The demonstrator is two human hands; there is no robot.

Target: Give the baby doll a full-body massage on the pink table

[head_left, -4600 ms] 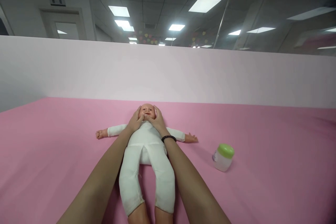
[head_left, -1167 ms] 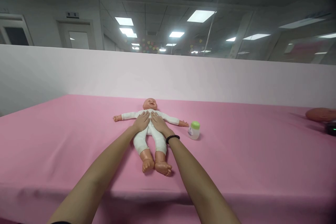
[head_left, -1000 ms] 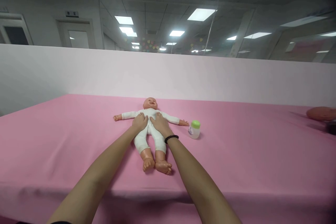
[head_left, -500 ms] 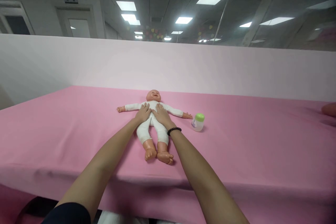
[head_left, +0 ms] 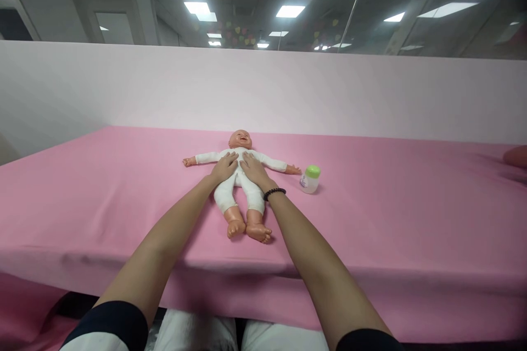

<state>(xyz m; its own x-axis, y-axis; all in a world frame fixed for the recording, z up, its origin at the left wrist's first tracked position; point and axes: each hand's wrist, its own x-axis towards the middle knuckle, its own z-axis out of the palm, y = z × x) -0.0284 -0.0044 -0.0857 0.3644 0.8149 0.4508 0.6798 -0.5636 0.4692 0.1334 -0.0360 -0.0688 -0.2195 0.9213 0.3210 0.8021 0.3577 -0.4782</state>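
Observation:
A baby doll with a white cloth body lies on its back on the pink-covered table, arms spread and head away from me. My left hand rests flat on the left side of its torso. On the right side of the torso lies my right hand, with a dark beaded bracelet on the wrist. Both hands hold nothing, with fingers extended. A clear jar with a green lid stands just beyond the doll's outstretched hand on the right.
A white wall panel rises behind the table, with glass above it reflecting ceiling lights. At the far right edge, a brownish object is partly in view. The table's front edge runs below the doll's feet.
The view has tilted down a little, so the doll, jar and table appear higher. My hands remain on the doll's torso, with the fingers shifted slightly.

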